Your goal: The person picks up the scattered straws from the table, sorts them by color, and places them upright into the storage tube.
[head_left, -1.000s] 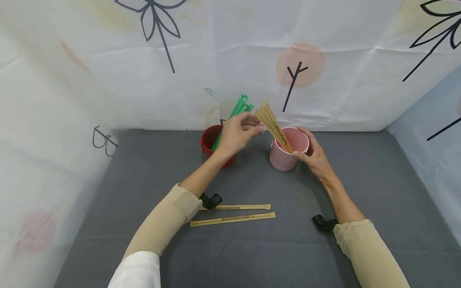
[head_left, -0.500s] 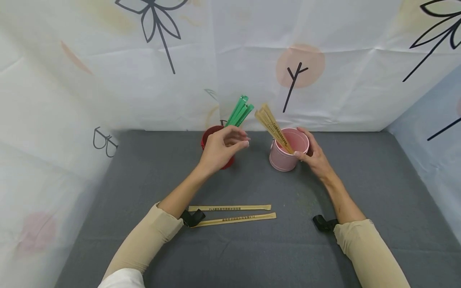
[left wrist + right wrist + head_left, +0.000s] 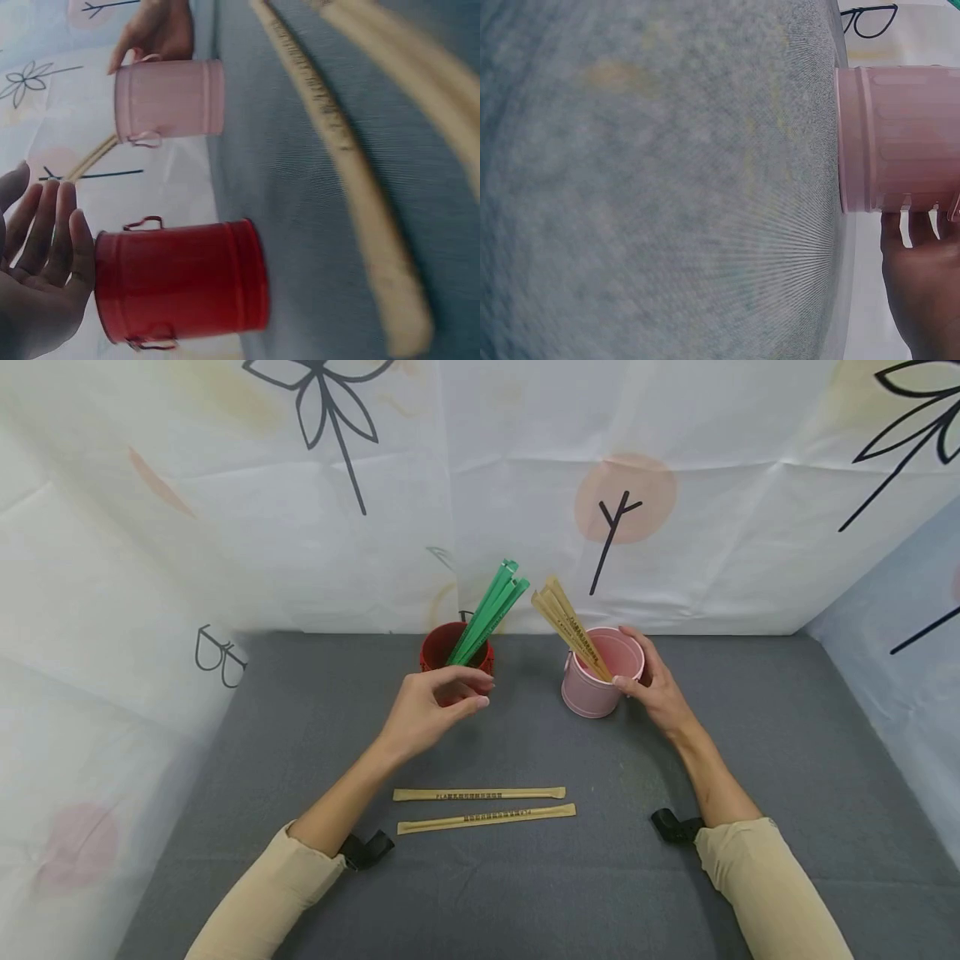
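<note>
My right hand (image 3: pixel 654 687) grips the pink bucket (image 3: pixel 589 695) by its right side, thumb at the near rim and fingers around the far side. Several tan paper-wrapped straws (image 3: pixel 566 622) lean to the left out of this bucket. My left hand (image 3: pixel 432 706) is in front of the red bucket (image 3: pixel 441 647), fingers loosely bent with nothing between them. Several green wrapped straws (image 3: pixel 489 614) stand tilted to the right in the red bucket. Two tan wrapped straws lie on the table nearer me, a far one (image 3: pixel 480 794) and a near one (image 3: pixel 486 818).
A grey cloth (image 3: pixel 600 885) covers the table. White printed curtains (image 3: pixel 517 493) hang behind it and along both sides. The two buckets stand near the back edge, a short gap apart.
My left hand has drawn away from the tan straws in the pink bucket, moving left and toward me, past the red bucket. The right hand keeps its grip on the pink bucket.
</note>
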Tool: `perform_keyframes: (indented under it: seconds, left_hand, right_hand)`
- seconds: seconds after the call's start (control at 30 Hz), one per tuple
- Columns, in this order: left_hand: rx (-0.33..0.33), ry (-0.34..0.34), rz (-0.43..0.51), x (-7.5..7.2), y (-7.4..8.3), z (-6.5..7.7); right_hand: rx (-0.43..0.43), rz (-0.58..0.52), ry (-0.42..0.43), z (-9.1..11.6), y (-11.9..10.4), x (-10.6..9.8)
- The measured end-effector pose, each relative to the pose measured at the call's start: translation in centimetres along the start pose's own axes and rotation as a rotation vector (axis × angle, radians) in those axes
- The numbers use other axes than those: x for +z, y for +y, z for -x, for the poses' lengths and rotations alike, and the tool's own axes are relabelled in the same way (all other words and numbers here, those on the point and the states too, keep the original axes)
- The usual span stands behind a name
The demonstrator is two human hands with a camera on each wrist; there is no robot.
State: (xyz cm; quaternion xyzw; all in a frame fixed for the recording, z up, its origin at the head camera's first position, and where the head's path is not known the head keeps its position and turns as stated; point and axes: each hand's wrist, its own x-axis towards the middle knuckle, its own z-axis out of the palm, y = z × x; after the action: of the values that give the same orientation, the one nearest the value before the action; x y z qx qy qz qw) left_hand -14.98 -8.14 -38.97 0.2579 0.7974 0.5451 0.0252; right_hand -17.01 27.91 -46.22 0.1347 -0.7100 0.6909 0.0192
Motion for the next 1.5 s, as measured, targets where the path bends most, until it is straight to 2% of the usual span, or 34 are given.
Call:
perform_keyframes:
  seconds: [0.17,0.37,1.03,1.3,1.37,1.5]
  left_hand:
    - [0.006,-0.019,-0.062,-0.3,-1.0,1.7]
    - [-0.016,-0.024,-0.085,-0.9,-1.9,3.5]
    - [-0.109,-0.080,-0.139,-1.2,-4.3,7.9]
    - [-0.081,-0.101,-0.179,-0.9,-5.1,9.1]
    - [-0.109,-0.112,-0.181,-1.0,-5.1,9.3]
    - [-0.209,-0.166,-0.189,-1.1,-5.3,9.6]
  right_hand:
    - [-0.004,-0.004,0.012,0.3,0.0,0.0]
    - [0.006,-0.009,0.002,0.3,0.1,0.1]
    - [0.003,-0.004,0.008,0.0,0.0,0.1]
    - [-0.002,-0.012,0.007,0.0,0.3,0.1]
    - [-0.003,-0.013,0.008,0.0,0.3,0.1]
    - [-0.006,-0.008,0.012,0.0,0.3,0.1]
